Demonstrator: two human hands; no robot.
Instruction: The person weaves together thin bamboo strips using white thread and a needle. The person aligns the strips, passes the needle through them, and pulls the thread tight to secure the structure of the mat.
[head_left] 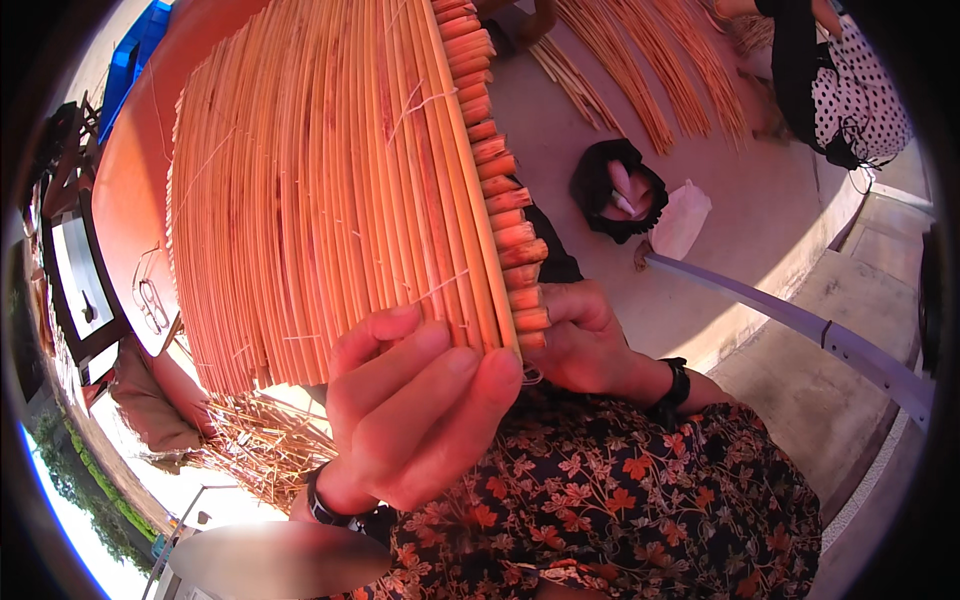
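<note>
A broad panel of reed stalks [310,190], bound side by side with pale thread, fills the upper left and middle. Along its right edge runs a row of short, cut reed ends [515,230], laid crosswise to the long stalks. My left hand [420,410] is closed on the panel's near right corner, fingers curled over the outermost stalks. Just right of that corner, my right hand [580,340] has its fingers bent against the lowest cut ends; its fingertips are partly hidden behind them. A loop of thin whitish thread [533,376] shows between the two hands.
Bundles of long reeds [640,70] lie on the floor at the far right, near another person's dotted clothing [860,95]. A black bag [618,190] sits closer, beside a grey metal bar [790,315]. Loose straw [265,450] and eyeglasses [150,305] are on the left.
</note>
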